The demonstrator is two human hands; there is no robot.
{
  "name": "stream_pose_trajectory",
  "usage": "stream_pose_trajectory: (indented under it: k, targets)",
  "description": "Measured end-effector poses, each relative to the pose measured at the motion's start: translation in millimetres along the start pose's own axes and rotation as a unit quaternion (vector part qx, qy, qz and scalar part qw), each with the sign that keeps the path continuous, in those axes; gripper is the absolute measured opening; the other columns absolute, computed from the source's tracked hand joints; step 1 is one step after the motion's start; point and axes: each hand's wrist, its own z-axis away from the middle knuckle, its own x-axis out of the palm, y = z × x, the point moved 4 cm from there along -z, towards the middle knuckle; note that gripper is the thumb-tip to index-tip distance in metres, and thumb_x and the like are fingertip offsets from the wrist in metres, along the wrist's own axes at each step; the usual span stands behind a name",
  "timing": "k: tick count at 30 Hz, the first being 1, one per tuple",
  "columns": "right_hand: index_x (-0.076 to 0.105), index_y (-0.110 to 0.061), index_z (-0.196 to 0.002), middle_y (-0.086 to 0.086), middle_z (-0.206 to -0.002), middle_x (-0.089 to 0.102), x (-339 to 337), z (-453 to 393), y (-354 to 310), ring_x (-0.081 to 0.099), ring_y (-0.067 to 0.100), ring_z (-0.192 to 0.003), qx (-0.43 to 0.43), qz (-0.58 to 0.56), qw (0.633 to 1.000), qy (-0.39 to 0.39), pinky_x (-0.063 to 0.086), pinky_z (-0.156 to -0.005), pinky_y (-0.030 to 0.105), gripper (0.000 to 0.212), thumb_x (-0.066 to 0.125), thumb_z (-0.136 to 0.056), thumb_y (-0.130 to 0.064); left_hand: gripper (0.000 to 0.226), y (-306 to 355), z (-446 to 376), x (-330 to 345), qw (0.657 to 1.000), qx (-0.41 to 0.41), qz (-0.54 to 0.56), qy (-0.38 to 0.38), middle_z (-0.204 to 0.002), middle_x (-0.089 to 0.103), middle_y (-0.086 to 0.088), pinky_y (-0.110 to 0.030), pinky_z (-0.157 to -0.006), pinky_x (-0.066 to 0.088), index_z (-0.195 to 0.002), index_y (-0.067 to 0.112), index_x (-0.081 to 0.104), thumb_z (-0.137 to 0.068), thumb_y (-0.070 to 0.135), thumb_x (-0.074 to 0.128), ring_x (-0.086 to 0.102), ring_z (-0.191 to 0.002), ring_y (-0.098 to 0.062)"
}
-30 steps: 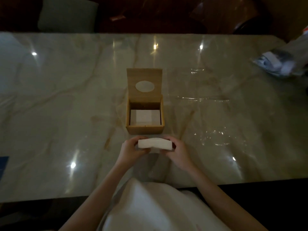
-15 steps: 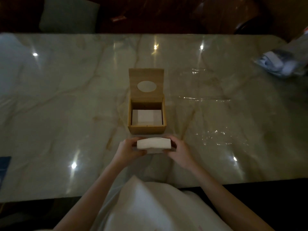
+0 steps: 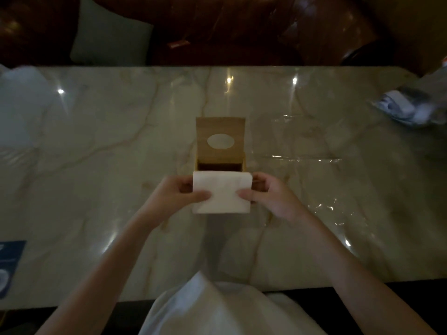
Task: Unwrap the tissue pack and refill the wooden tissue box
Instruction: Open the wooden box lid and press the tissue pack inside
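tissue stack [image 3: 221, 192] gripped by left hand [image 3: 180, 193] and right hand [image 3: 267, 193] | held over wooden tissue box [image 3: 220, 141] opening | risk: edges snagged on rim if misaligned

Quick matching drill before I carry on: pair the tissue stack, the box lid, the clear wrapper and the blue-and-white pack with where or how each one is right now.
Things:
1. tissue stack
2. box lid
3. clear wrapper
4. blue-and-white pack

States:
A. lying flat on the table, right of the box
B. held between both hands, in front of the box opening
C. at the far right edge of the table
D. standing open, oval hole showing

Pairs: 1-B, 2-D, 3-A, 4-C
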Motion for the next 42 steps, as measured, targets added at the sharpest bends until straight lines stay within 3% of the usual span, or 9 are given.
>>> stream_pose_trajectory:
  k: [3,8,12,15,18,27,34,38,42]
  targets:
    - [0.065,-0.015,-0.095,-0.011,-0.077,0.075,-2.5,-13.9,-19.8,0.07,0.006,-0.075,-0.017,-0.037,0.998,0.051,0.052,-0.06,0.015,0.022,0.071,-0.075,-0.021,0.006,19.3,-14.2,-9.9,0.996,-0.027,0.071,0.036,-0.065,0.073,0.012,-0.01,-0.055,0.05,-0.083,0.02,0.069,-0.081,0.019,0.063,0.067,-0.065,-0.001]
    - [0.065,-0.02,-0.083,-0.008,-0.076,0.069,0.1,-26.2,-28.8,0.066,0.0,-0.066,-0.017,0.019,0.992,0.123,0.052,-0.055,0.015,0.008,0.061,-0.085,-0.026,0.016,15.9,-32.4,-12.1,0.987,-0.079,0.068,0.119,-0.074,0.069,0.005,-0.014,-0.055,0.052,-0.082,0.019,0.069,-0.086,0.03,0.058,0.067,-0.064,-0.004]
    - [0.066,-0.013,-0.08,-0.004,-0.07,0.063,0.2,-31.0,-19.9,0.06,0.015,-0.069,-0.003,0.134,0.971,0.2,0.043,-0.06,0.025,0.021,0.06,-0.085,-0.032,0.021,-2.6,-43.4,-8.6,0.981,-0.082,-0.031,0.171,-0.098,0.069,0.007,-0.031,-0.083,0.049,-0.089,0.02,0.072,-0.084,0.036,0.059,0.061,-0.097,-0.014]
    - [0.07,-0.01,-0.081,0.001,-0.097,0.066,-1.4,-35.2,-11.2,0.053,0.025,-0.102,-0.002,0.243,0.944,0.226,0.041,-0.086,0.035,0.025,0.06,-0.083,-0.034,0.031,-14.4,-53.6,-8.5,0.967,-0.084,-0.167,0.171,-0.139,0.048,-0.002,-0.045,-0.11,0.027,-0.099,0.016,0.071,-0.084,0.039,0.057,0.035,-0.131,-0.023]
    - [0.073,-0.01,-0.083,0.001,-0.132,0.056,3.1,-39.0,-6.1,0.036,0.024,-0.123,-0.007,0.367,0.907,0.207,0.026,-0.1,0.031,0.028,0.059,-0.083,-0.034,0.033,-22.3,-58.5,-3.8,0.945,-0.082,-0.284,0.14,-0.151,0.029,0.004,-0.047,-0.113,0.006,-0.098,0.023,0.071,-0.082,0.047,0.056,0.005,-0.142,-0.017]
    - [0.072,-0.007,-0.08,0.004,-0.139,0.049,16.4,-49.8,-3.7,0.026,0.022,-0.135,0.0,0.508,0.84,0.19,0.022,-0.108,0.037,0.037,0.049,-0.089,-0.034,0.043,-18.7,-62.4,9.9,0.883,-0.048,-0.449,0.127,-0.155,0.017,-0.001,-0.047,-0.112,-0.012,-0.074,0.022,0.072,-0.089,0.048,0.041,-0.012,-0.142,-0.021]
    - [0.066,-0.004,-0.096,0.015,-0.127,0.056,27.6,-47.7,-5.9,0.052,0.032,-0.11,-0.025,0.622,0.757,0.196,0.038,-0.091,0.041,0.027,0.057,-0.082,-0.027,0.029,-14.4,-61.1,16.3,0.819,-0.009,-0.553,0.151,-0.156,0.014,-0.007,-0.049,-0.109,-0.015,-0.092,0.02,0.068,-0.085,0.043,0.051,-0.01,-0.142,-0.025]
    - [0.051,-0.013,-0.113,0.009,-0.127,0.054,20.9,-43.8,-2.0,0.053,0.029,-0.106,-0.013,0.604,0.776,0.182,0.037,-0.087,0.038,0.036,0.057,-0.081,-0.028,0.029,-15.8,-57.3,9.5,0.832,0.018,-0.526,0.175,-0.153,0.022,-0.009,-0.049,-0.112,-0.009,-0.105,0.023,0.063,-0.077,0.033,0.063,-0.005,-0.142,-0.026]
    - [0.046,-0.019,-0.124,0.006,-0.125,0.055,17.9,-41.1,7.0,0.05,0.028,-0.113,0.011,0.584,0.804,0.112,0.038,-0.089,0.038,0.045,0.053,-0.083,-0.039,0.054,-24.7,-60.4,2.4,0.864,-0.024,-0.496,0.091,-0.156,0.009,-0.01,-0.049,-0.113,-0.001,-0.124,0.031,0.051,-0.073,0.044,0.066,-0.013,-0.141,-0.029]
